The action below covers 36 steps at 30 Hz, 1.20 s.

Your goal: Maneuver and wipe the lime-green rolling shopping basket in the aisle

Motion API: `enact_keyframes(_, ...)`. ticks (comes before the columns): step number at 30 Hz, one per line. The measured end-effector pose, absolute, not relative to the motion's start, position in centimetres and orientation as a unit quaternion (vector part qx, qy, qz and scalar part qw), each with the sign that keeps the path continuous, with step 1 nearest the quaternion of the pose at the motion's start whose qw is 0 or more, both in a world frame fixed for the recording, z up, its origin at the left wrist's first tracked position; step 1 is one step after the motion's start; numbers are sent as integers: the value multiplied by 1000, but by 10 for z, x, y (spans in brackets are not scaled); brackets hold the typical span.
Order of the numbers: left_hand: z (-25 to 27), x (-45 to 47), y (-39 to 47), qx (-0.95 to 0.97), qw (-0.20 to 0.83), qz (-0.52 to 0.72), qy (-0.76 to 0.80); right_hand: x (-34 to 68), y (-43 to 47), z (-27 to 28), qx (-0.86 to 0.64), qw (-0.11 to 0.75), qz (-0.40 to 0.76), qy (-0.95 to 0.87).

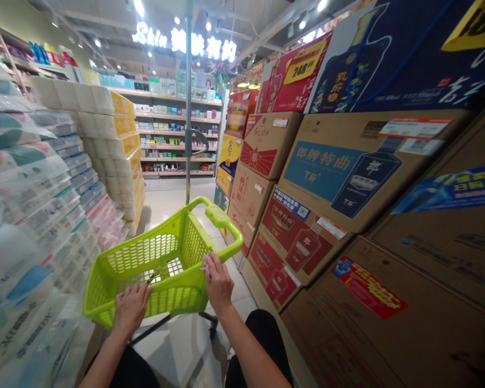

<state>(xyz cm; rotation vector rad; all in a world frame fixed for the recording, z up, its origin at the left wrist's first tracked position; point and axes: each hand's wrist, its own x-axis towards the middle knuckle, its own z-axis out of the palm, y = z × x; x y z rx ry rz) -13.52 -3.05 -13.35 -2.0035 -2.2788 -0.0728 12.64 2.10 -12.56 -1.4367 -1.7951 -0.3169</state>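
So the green cart (178,295) is right in front, standing at an angle on the aisle floor (167,361). Left hand (131,305) has its fingers hooked over the near rim, and right hand (218,280) is gripping the same rim further along, just beside the handle (225,220) end. Progress-wise, I'd call getting hold of it done, both hands being on it; what's left, I honestly can't tell. Dark-clad legs (262,345) sit just below. Stacked tissue packs (105,134) line the left, boxes (327,172) the right, and way ahead there's a stocked shelf unit (178,147).
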Motion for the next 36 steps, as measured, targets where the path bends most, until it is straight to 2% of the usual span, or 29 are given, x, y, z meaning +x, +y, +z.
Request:
enact_keyframes(5, -131, -134, -35, -672, 10, -26, -740, 134, 24, -122, -495, 348, -116, -787)
enact_keyframes(11, -134, -150, -50, -690, 8, -16, -723, 178, 51, -93, -550, 389, -107, -731)
enact_keyframes(18, -144, -118, -49, -664, 36, -105, -739, 96, 16, -125, -502, 358, -68, -784)
enact_keyframes(22, -149, -120, -50, -659, 18, -135, -740, 108, 27, -120, -475, 341, -45, -810)
enact_keyframes(27, -154, -132, -50, -653, 25, -136, -745, 148, 61, -99, -523, 363, -53, -770)
enact_keyframes(36, -153, -135, -53, -676, 23, -133, -724, 84, 20, -134, -487, 371, -55, -789)
